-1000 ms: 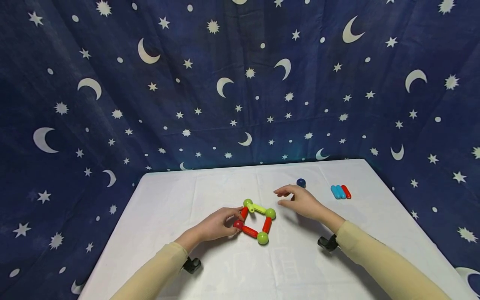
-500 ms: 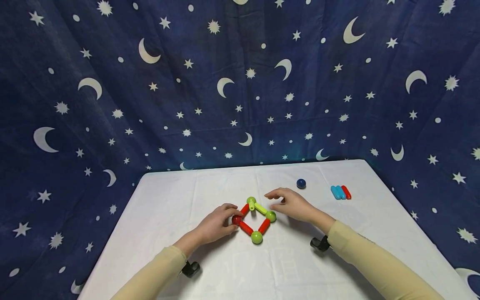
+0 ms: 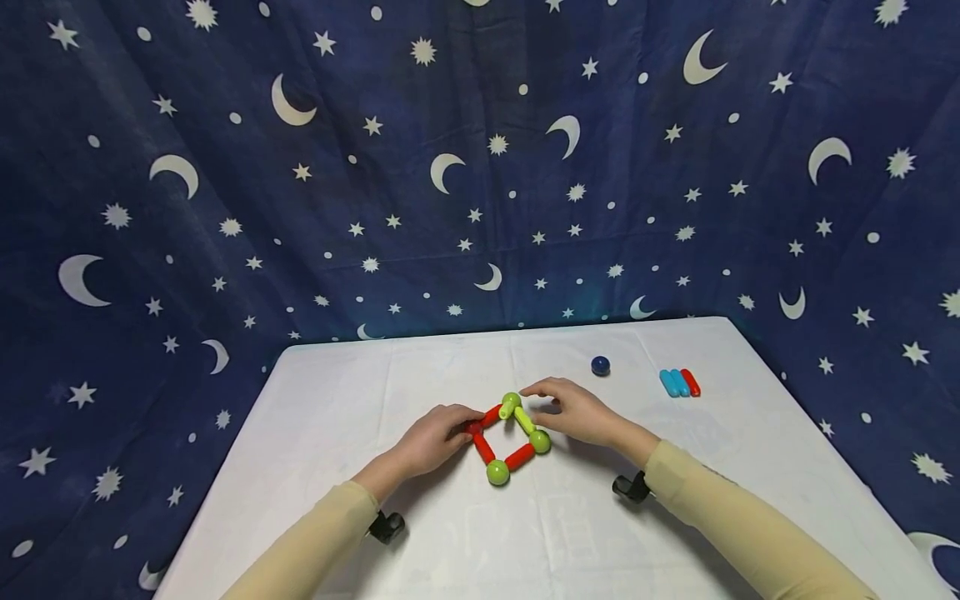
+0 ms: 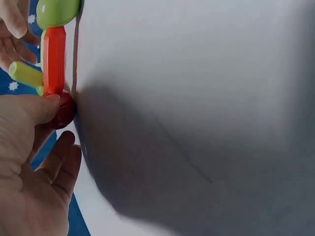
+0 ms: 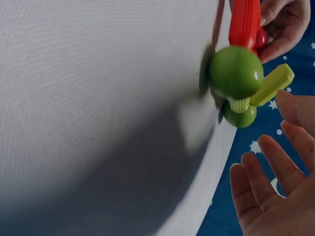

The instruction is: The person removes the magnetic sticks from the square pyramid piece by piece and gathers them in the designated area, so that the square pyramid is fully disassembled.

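A four-sided frame of rods and balls lies on the white table. Its red rods (image 3: pixel 520 457) and one yellow-green rod (image 3: pixel 525 419) join three green balls (image 3: pixel 497 472) and a red ball (image 4: pixel 63 112). From the far green ball (image 3: pixel 511 400) another yellow-green rod (image 5: pixel 273 84) sticks up. My left hand (image 3: pixel 438 437) pinches the red ball's corner between thumb and fingers, covering most of it in the head view. Beside the far green ball is my right hand (image 3: pixel 577 412), its fingers spread and loosely bent, holding nothing; whether a fingertip touches the frame I cannot tell.
A dark blue ball (image 3: pixel 600 366) sits farther back on the white table (image 3: pixel 615 533). To its right, two light blue rods (image 3: pixel 674 383) and a red rod (image 3: pixel 691 382) lie side by side. A dark blue cloth (image 3: pixel 480 167) with moons and stars hangs behind.
The frame has turned clockwise: its near green ball has swung left and the far one right. My right hand has come left, toward the far green ball. The left hand still holds the red ball.
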Demonstrator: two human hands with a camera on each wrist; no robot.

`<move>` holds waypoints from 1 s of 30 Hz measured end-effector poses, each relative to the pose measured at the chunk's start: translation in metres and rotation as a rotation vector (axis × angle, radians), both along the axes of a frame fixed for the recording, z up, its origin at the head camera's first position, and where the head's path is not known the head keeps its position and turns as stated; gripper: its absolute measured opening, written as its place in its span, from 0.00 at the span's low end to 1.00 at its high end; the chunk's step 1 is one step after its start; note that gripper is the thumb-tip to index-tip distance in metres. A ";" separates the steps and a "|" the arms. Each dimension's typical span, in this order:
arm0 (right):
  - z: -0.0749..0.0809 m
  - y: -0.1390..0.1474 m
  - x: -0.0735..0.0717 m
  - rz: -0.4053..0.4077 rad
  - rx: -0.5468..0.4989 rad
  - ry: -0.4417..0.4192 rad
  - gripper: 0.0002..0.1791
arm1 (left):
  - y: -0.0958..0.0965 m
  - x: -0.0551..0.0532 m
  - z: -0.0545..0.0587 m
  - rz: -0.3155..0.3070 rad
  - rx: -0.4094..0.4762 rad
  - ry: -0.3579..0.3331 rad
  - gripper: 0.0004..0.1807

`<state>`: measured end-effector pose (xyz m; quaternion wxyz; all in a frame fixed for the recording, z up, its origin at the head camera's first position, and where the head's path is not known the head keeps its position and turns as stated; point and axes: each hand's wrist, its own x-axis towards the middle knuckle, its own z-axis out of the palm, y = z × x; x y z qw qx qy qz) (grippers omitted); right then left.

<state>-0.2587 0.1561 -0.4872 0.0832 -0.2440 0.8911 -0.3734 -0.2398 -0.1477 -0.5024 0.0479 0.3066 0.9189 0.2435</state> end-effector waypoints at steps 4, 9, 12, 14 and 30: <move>-0.002 -0.002 -0.002 0.001 0.030 0.022 0.24 | 0.003 -0.006 -0.002 -0.026 0.006 0.022 0.21; -0.001 -0.005 -0.002 0.009 0.069 0.074 0.23 | 0.010 -0.008 -0.003 -0.050 0.004 0.020 0.23; -0.001 -0.007 -0.003 0.014 0.097 0.105 0.23 | 0.011 -0.004 -0.001 -0.029 0.014 -0.006 0.24; -0.001 -0.008 -0.003 0.013 0.106 0.118 0.23 | 0.010 0.001 0.001 0.001 0.030 -0.037 0.23; -0.004 -0.013 -0.005 0.004 0.149 0.149 0.15 | 0.005 0.030 -0.002 0.036 0.029 -0.091 0.26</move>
